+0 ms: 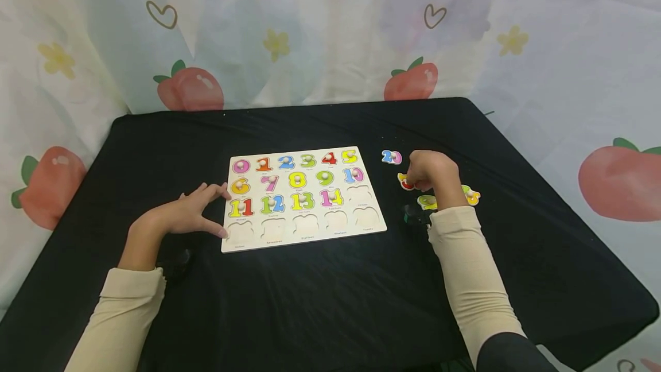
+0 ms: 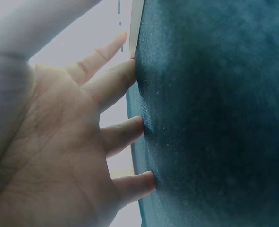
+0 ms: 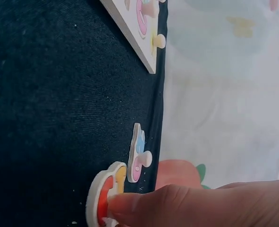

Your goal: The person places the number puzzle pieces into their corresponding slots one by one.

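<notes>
A wooden number puzzle board (image 1: 361, 228) lies on the black cloth, with coloured pieces 0 to 14 seated and the slots at its lower right bare. My left hand (image 1: 203, 211) rests with fingers spread and straight beside the board's left edge, fingertips (image 2: 138, 125) on the cloth. My right hand (image 1: 431, 171) is curled over a yellow and red number piece (image 1: 403, 181) right of the board, and a finger pinches at that piece (image 3: 101, 194). The loose "20" piece (image 1: 391, 157) lies just beyond it.
A green and yellow piece (image 1: 426, 202) and another piece (image 1: 472, 195) lie near my right wrist. The "20" piece (image 3: 138, 153) and the board's corner (image 3: 141, 45) show in the right wrist view. A fruit-print sheet (image 1: 330, 39) hangs behind the table.
</notes>
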Motion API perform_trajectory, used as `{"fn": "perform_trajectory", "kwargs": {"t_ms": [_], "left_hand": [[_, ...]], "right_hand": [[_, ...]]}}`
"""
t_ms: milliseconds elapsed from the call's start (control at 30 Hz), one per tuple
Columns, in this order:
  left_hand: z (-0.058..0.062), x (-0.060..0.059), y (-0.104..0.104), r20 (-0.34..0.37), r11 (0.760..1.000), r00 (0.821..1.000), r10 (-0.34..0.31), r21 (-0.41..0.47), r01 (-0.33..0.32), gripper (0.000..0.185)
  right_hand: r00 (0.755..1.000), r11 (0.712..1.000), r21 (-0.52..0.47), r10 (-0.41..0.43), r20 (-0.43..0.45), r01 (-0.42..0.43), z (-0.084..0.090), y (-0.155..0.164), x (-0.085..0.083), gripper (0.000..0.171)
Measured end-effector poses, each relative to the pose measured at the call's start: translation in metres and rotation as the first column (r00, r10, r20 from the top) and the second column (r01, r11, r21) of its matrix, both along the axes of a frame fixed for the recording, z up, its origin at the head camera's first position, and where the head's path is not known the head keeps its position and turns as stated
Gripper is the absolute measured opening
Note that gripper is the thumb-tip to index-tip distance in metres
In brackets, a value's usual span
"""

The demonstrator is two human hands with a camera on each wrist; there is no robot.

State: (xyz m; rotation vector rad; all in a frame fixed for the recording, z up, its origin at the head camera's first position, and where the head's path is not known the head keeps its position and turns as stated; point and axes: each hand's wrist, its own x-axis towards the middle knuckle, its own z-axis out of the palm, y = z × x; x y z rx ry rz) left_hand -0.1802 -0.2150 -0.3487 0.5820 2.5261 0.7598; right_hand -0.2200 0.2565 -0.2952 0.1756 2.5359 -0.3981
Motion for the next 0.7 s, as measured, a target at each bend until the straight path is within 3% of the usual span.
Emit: {"fn": "perform_trajectory", "kwargs": {"t_ms": [67,200,367,700], "left_hand": [[0.000,0.000,0.000,0.000,1.000,1.000,-0.001,0.001,0.001,0.083],[0.000,0.000,0.000,0.000,1.000,1.000,0.000,0.002,0.000,0.083],[-0.001,-0.001,-0.001,0.003,1.000,1.000,0.002,0.006,-0.002,0.082],[-0.001,-0.001,-0.001,0.002,1.000,1.000,0.003,0.002,-0.003,0.083]], "right_hand": [[0.999,0.999,0.000,0.033,-0.013,-0.033,0.002,-0.001,0.000,0.006],[0.991,0.992,-0.032,0.119,-0.065,-0.121,0.007,-0.005,-0.001,0.017],[0.972,0.972,-0.093,0.206,-0.115,-0.217,0.010,-0.018,-0.002,0.007],[0.951,0.953,-0.083,0.280,-0.128,-0.291,0.011,-0.052,0.005,0.013]]}}
